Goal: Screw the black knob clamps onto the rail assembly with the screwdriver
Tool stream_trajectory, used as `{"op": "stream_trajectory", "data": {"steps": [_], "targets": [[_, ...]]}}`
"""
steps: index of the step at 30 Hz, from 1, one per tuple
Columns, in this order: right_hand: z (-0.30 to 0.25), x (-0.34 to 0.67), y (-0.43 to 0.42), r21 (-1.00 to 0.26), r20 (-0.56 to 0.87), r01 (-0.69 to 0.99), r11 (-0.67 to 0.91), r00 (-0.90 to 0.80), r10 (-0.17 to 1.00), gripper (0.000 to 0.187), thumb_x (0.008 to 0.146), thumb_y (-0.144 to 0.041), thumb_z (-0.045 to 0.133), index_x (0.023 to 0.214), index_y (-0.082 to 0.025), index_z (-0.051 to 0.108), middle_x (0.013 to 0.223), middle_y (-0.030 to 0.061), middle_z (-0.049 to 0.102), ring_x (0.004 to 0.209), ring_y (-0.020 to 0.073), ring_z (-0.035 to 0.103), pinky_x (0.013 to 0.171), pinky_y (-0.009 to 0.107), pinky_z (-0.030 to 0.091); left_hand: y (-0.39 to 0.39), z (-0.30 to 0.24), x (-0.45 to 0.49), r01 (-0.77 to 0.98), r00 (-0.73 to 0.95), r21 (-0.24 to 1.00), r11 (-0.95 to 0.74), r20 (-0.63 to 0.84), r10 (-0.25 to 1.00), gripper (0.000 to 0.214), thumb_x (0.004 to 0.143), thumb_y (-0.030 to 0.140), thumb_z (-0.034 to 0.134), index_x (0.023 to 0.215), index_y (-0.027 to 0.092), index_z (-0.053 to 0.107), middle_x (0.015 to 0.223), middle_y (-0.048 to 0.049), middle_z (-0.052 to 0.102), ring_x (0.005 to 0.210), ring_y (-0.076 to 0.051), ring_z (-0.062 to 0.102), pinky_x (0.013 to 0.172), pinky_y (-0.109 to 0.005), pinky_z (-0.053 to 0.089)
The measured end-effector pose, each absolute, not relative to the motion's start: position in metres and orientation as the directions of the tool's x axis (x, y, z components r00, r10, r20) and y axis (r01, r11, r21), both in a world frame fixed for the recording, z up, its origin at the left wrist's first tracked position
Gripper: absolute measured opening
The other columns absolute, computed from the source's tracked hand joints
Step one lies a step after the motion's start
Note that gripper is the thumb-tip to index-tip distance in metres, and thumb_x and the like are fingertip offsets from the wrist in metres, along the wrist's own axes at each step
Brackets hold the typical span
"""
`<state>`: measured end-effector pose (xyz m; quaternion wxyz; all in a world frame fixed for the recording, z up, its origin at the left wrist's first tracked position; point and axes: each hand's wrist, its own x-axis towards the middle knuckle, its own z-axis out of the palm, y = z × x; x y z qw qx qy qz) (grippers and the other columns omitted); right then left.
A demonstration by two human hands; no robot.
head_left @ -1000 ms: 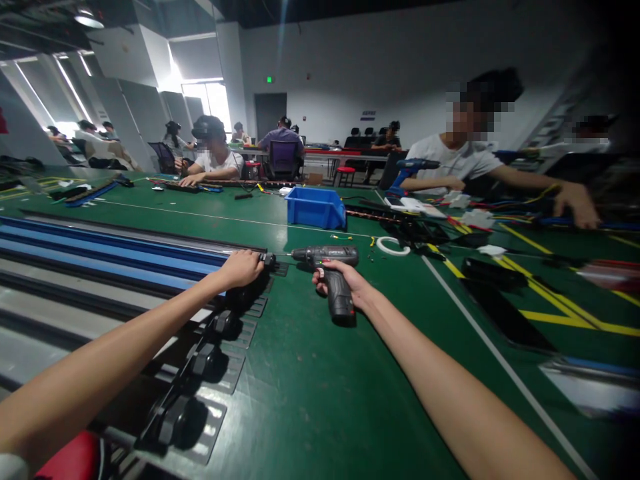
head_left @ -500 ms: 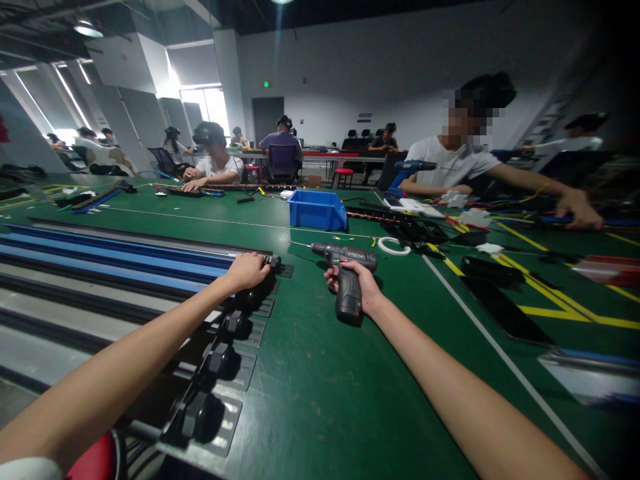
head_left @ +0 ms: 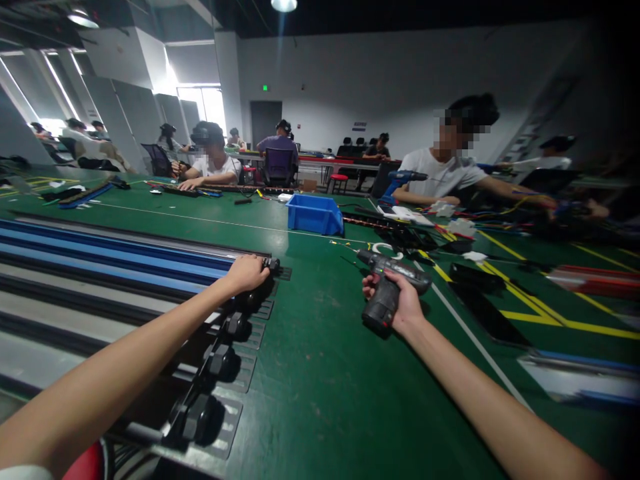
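Observation:
My right hand (head_left: 407, 303) is wrapped round the handle of a black cordless drill (head_left: 400, 273), held above the green table with its long thin bit pointing left. My left hand (head_left: 249, 272) is closed over the far end of the row of long blue and grey rails (head_left: 150, 252). Its fingers curl at a black end fitting (head_left: 271, 265) of the farthest rail; the fingertips are partly hidden. Several more black end fittings, such as this knob-like one (head_left: 199, 419), line the near ends, with slotted metal plates (head_left: 233, 427) under them.
A blue bin (head_left: 315, 215) stands beyond the drill, near a white ring (head_left: 387, 251). Black parts (head_left: 485, 303) and wires lie to the right, in front of a co-worker in a white shirt (head_left: 445, 170). A blue drill (head_left: 400, 183) stands there. Another person (head_left: 215, 163) sits across the table.
My right hand has moved the drill to the right and slightly nearer, away from the rail ends. My left hand stays on the rail end. The co-worker's arm at right has shifted.

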<state>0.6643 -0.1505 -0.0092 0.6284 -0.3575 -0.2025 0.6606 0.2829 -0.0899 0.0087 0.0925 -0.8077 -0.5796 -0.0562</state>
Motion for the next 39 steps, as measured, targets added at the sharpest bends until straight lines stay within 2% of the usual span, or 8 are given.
{"op": "stream_trajectory", "data": {"steps": [8, 12, 23, 32, 36, 39], "targets": [[-0.024, 0.7, -0.185, -0.643, -0.212, -0.763, -0.068, 0.092, 0.973, 0.014, 0.084, -0.028, 0.055, 0.096, -0.022, 0.058, 0.085, 0.0057, 0.068, 0.076, 0.0194, 0.067, 0.064, 0.035, 0.064, -0.09, 0.009, 0.283, 0.947, 0.321, -0.1, -0.307, 0.193, 0.927, 0.043, 0.094, 0.044, 0.037, 0.098, 0.014, 0.068, 0.107, -0.0172, 0.072, 0.1, -0.029, 0.067, 0.085, -0.037, 0.047], [-0.022, 0.698, -0.185, -0.603, -0.238, -0.795, -0.066, 0.101, 0.966, 0.012, 0.084, -0.026, 0.055, 0.095, -0.022, 0.057, 0.084, 0.0058, 0.067, 0.076, 0.0185, 0.067, 0.066, 0.033, 0.064, -0.088, 0.007, 0.282, 0.942, 0.334, -0.106, -0.318, 0.197, 0.922, 0.042, 0.094, 0.043, 0.038, 0.097, 0.014, 0.068, 0.106, -0.0175, 0.072, 0.1, -0.03, 0.067, 0.085, -0.038, 0.047], [-0.023, 0.692, -0.186, -0.684, -0.242, -0.721, -0.112, 0.079, 0.967, 0.012, 0.081, -0.024, 0.058, 0.093, -0.021, 0.058, 0.084, 0.0068, 0.069, 0.075, 0.0199, 0.068, 0.066, 0.034, 0.064, -0.089, 0.008, 0.284, 0.94, 0.338, -0.105, -0.324, 0.188, 0.922, 0.04, 0.093, 0.043, 0.039, 0.098, 0.016, 0.068, 0.108, -0.0159, 0.072, 0.101, -0.029, 0.067, 0.085, -0.036, 0.047], [-0.02, 0.691, -0.187, -0.637, -0.259, -0.761, -0.121, 0.063, 0.964, 0.012, 0.083, -0.023, 0.057, 0.095, -0.018, 0.059, 0.085, 0.0092, 0.068, 0.077, 0.0192, 0.068, 0.07, 0.032, 0.063, -0.086, 0.006, 0.282, 0.937, 0.347, -0.101, -0.333, 0.188, 0.919, 0.039, 0.093, 0.043, 0.039, 0.099, 0.016, 0.067, 0.108, -0.0161, 0.072, 0.101, -0.029, 0.066, 0.085, -0.036, 0.046], [-0.018, 0.69, -0.192, -0.656, -0.234, -0.745, -0.121, 0.048, 0.971, 0.012, 0.083, -0.022, 0.056, 0.094, -0.019, 0.059, 0.085, 0.0088, 0.068, 0.077, 0.0198, 0.067, 0.068, 0.033, 0.063, -0.087, 0.005, 0.282, 0.943, 0.332, -0.076, -0.323, 0.192, 0.924, 0.044, 0.095, 0.05, 0.037, 0.097, 0.015, 0.064, 0.104, -0.0168, 0.071, 0.098, -0.03, 0.066, 0.081, -0.036, 0.046], [-0.014, 0.686, -0.199, -0.647, -0.204, -0.753, -0.123, 0.016, 0.979, 0.017, 0.083, -0.022, 0.057, 0.099, -0.017, 0.06, 0.085, 0.0091, 0.068, 0.079, 0.0199, 0.067, 0.071, 0.032, 0.062, -0.088, 0.007, 0.283, 0.954, 0.291, 0.006, -0.3, 0.221, 0.931, 0.057, 0.096, 0.062, 0.031, 0.099, 0.015, 0.061, 0.098, -0.0169, 0.07, 0.092, -0.03, 0.066, 0.078, -0.037, 0.046]]}}
